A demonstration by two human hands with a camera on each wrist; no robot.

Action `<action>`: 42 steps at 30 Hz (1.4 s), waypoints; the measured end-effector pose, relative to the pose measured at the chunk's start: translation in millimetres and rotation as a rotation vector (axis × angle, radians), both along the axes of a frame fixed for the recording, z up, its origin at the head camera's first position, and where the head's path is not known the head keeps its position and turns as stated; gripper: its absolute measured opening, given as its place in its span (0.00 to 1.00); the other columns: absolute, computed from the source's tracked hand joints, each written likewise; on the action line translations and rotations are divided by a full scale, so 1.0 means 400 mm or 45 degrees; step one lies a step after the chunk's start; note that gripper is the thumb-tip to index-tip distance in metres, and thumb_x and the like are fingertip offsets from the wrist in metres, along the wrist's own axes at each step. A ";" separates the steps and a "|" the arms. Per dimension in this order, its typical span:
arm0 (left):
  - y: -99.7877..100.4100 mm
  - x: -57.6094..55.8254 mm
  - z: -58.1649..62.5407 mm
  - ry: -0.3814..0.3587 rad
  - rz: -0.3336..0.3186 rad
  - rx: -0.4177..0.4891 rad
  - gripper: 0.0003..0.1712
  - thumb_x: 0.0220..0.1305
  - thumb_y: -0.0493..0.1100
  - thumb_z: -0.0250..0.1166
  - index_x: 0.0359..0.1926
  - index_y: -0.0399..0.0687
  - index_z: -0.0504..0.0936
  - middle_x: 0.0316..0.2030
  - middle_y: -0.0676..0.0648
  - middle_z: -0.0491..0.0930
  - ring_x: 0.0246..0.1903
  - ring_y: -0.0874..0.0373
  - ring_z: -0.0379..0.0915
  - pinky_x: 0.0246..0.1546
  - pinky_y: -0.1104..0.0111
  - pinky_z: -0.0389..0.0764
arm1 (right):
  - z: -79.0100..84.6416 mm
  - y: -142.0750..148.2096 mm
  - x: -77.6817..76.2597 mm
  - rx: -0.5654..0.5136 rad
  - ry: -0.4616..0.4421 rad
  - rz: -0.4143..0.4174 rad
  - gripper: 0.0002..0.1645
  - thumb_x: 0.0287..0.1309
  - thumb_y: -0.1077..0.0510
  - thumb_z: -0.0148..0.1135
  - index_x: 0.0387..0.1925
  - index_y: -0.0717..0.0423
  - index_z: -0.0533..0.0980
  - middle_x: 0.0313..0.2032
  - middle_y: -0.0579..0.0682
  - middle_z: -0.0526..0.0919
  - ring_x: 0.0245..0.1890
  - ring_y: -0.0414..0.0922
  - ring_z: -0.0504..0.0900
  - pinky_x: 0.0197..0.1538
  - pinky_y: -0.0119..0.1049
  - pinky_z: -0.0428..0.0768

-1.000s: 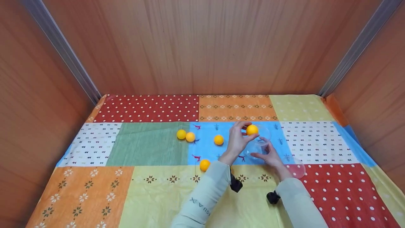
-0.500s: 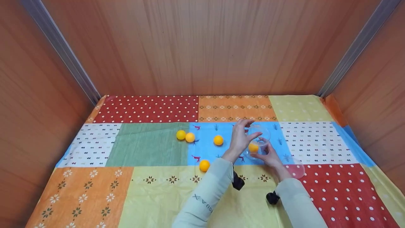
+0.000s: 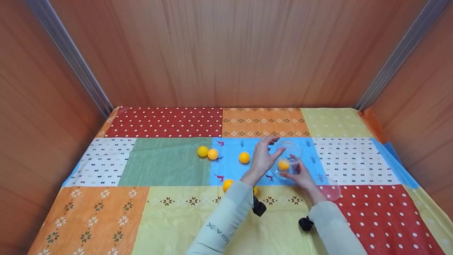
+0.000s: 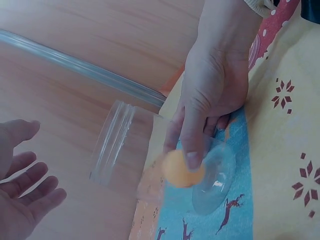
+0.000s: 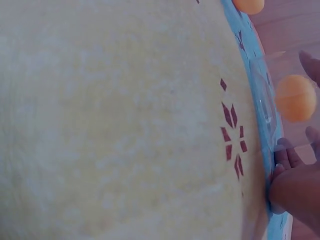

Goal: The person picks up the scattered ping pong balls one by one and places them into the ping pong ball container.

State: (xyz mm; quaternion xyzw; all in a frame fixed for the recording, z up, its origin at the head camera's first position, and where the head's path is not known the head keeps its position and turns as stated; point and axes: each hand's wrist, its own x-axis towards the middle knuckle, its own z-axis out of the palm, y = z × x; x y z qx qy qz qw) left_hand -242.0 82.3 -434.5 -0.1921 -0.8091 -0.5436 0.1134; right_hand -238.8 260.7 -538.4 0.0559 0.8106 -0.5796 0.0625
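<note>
A clear plastic jar (image 4: 112, 145) stands on the blue patch of the cloth, its mouth upward. My right hand (image 3: 303, 177) grips it low on the side, thumb in front and fingers behind. One orange ball (image 4: 181, 168) lies inside near the bottom, showing through the wall. To the left of the jar's mouth, my left hand (image 3: 262, 157) is held up with fingers spread and nothing in them. In the left wrist view its fingers (image 4: 37, 187) are apart from the rim.
Orange balls lie left of the jar: a touching pair (image 3: 212, 154), one on blue (image 3: 244, 157), and one by the left sleeve (image 3: 228, 185). Another ball (image 3: 255, 190) is partly hidden by the left wrist. A clear round lid (image 3: 332, 193) lies right of the right wrist. Wooden panels (image 3: 226, 53) enclose the table.
The ball that my left hand pinched over the jar has dropped inside. My left hand has let go and drawn back left. My right hand stays on the jar.
</note>
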 end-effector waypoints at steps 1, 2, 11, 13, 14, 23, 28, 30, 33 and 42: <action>-0.004 0.001 -0.001 0.004 -0.002 -0.007 0.18 0.56 0.46 0.62 0.48 0.44 0.76 0.43 0.50 0.74 0.42 0.60 0.70 0.40 0.76 0.72 | 0.000 0.001 0.001 -0.001 -0.011 -0.003 0.51 0.41 0.49 0.69 0.65 0.47 0.52 0.65 0.55 0.53 0.64 0.56 0.47 0.62 0.53 0.47; -0.009 0.003 -0.002 0.009 -0.007 -0.009 0.18 0.56 0.46 0.62 0.48 0.44 0.76 0.43 0.49 0.74 0.42 0.59 0.70 0.39 0.76 0.72 | 0.000 0.002 0.002 0.001 -0.019 -0.002 0.51 0.41 0.48 0.70 0.65 0.47 0.52 0.65 0.56 0.52 0.64 0.57 0.47 0.62 0.54 0.47; -0.054 0.015 -0.020 0.012 -0.016 -0.027 0.18 0.56 0.43 0.62 0.48 0.44 0.75 0.44 0.49 0.73 0.42 0.58 0.69 0.39 0.74 0.73 | 0.023 0.011 0.013 0.085 0.034 0.072 0.56 0.39 0.49 0.71 0.65 0.55 0.49 0.63 0.63 0.53 0.62 0.60 0.51 0.61 0.54 0.51; -0.063 0.017 -0.024 0.010 -0.013 -0.037 0.18 0.56 0.43 0.62 0.48 0.44 0.75 0.44 0.49 0.73 0.42 0.59 0.69 0.39 0.76 0.73 | 0.029 0.012 0.014 0.086 0.038 0.069 0.59 0.37 0.48 0.72 0.66 0.56 0.47 0.63 0.64 0.52 0.61 0.60 0.51 0.60 0.55 0.51; -0.068 0.018 -0.026 0.004 -0.014 -0.039 0.18 0.56 0.43 0.62 0.48 0.44 0.75 0.44 0.49 0.73 0.42 0.59 0.69 0.39 0.75 0.73 | 0.030 0.012 0.015 0.089 0.049 0.064 0.59 0.37 0.48 0.72 0.66 0.55 0.47 0.63 0.64 0.52 0.61 0.61 0.51 0.60 0.56 0.51; -0.102 0.036 -0.048 0.012 -0.050 -0.124 0.20 0.56 0.41 0.62 0.50 0.41 0.74 0.42 0.48 0.72 0.41 0.57 0.68 0.40 0.72 0.74 | -0.056 0.041 -0.027 0.043 0.212 0.036 0.61 0.34 0.43 0.72 0.66 0.40 0.44 0.64 0.55 0.52 0.63 0.57 0.49 0.60 0.56 0.50; -0.122 0.059 -0.061 -0.063 -0.100 -0.258 0.22 0.56 0.42 0.62 0.52 0.41 0.72 0.45 0.47 0.71 0.46 0.56 0.67 0.48 0.70 0.70 | -0.007 0.011 -0.007 -0.085 0.362 0.030 0.63 0.35 0.53 0.74 0.67 0.48 0.43 0.64 0.58 0.53 0.64 0.55 0.46 0.62 0.54 0.46; -0.131 0.067 -0.068 -0.108 -0.118 -0.296 0.23 0.56 0.42 0.63 0.53 0.41 0.71 0.47 0.47 0.70 0.48 0.55 0.66 0.50 0.69 0.68 | 0.016 0.000 0.001 -0.133 0.385 0.019 0.62 0.35 0.58 0.73 0.67 0.50 0.43 0.64 0.58 0.52 0.65 0.54 0.45 0.62 0.52 0.45; -0.142 0.076 -0.079 -0.172 -0.129 -0.350 0.24 0.55 0.42 0.63 0.53 0.42 0.71 0.49 0.47 0.69 0.49 0.54 0.65 0.51 0.67 0.68 | 0.032 -0.008 0.000 -0.178 0.400 0.000 0.62 0.35 0.62 0.73 0.67 0.50 0.44 0.64 0.56 0.53 0.65 0.50 0.46 0.63 0.50 0.44; -0.167 0.098 -0.116 -0.267 -0.160 -0.484 0.26 0.54 0.42 0.64 0.54 0.37 0.70 0.53 0.42 0.65 0.51 0.50 0.64 0.52 0.64 0.68 | 0.027 -0.018 -0.022 -0.398 0.529 0.079 0.57 0.37 0.74 0.67 0.66 0.56 0.46 0.63 0.62 0.53 0.63 0.59 0.49 0.61 0.54 0.47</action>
